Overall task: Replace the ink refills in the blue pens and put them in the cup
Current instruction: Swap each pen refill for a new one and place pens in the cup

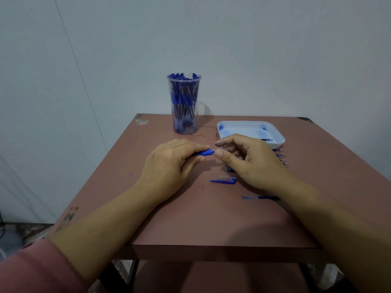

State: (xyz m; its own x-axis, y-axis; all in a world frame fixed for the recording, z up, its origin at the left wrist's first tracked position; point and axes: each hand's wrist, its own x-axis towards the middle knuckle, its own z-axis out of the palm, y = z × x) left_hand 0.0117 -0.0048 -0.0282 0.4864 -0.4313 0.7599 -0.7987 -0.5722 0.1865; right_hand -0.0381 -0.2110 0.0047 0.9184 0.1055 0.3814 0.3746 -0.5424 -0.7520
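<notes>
My left hand [171, 163] grips a blue pen [204, 153] above the table, its blue grip end pointing right. My right hand [247, 160] pinches the pen's tip end between thumb and forefinger, right beside the left hand's fingers. A loose blue pen cap [224, 181] lies on the table in front of my hands. Another pen part or refill [257, 197] lies by my right wrist. A clear cup [184, 103] packed with several blue pens stands at the table's far edge.
A white tray [250, 126] with blue ink stains sits at the back right of the reddish-brown table [190, 218]. Several thin refills [282, 158] lie in a row beside the tray, partly hidden by my right hand. A grey wall is behind.
</notes>
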